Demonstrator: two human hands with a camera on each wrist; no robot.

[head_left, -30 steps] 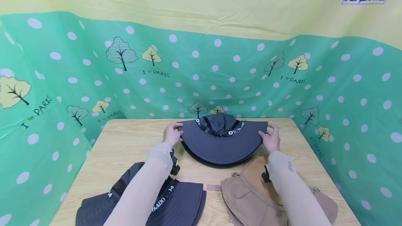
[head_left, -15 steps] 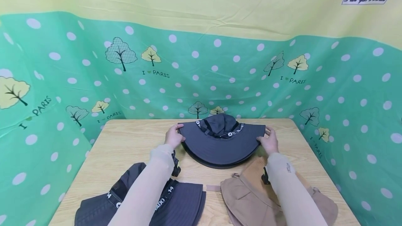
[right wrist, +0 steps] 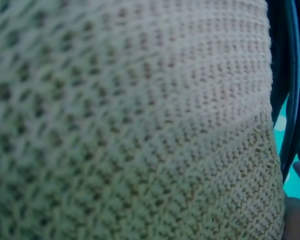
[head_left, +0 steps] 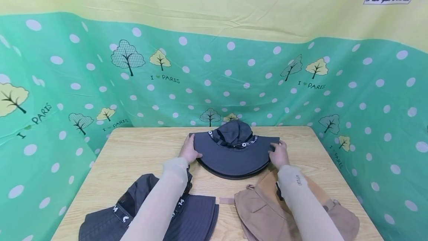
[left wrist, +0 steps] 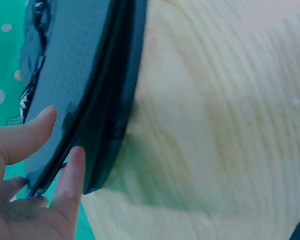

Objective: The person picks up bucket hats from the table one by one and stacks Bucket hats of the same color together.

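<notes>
A dark wide-brimmed sun hat (head_left: 234,159) sits toward the back of the table in the head view, its brim fanned toward me and its soft crown behind. My left hand (head_left: 189,148) is at the brim's left end. The left wrist view shows the thumb (left wrist: 37,132) over the brim's upper face and a straight finger by its lower layer, spread apart. At the brim's right end my right hand (head_left: 279,154) touches the edge. In the right wrist view, a sleeve (right wrist: 140,120) hides most of that hand; a gap shows between its visible fingers.
Another dark sun hat (head_left: 195,215) lies at the front left, partly under my left forearm. A tan hat (head_left: 264,211) lies at the front right beneath my right forearm. Printed green-and-yellow cloth (head_left: 214,77) hangs around the wooden table (head_left: 140,148).
The hat's brim has come down slightly, its right end most. Both hands have moved inward and lower along the brim ends, and their fingers have spread from the earlier pinch.
</notes>
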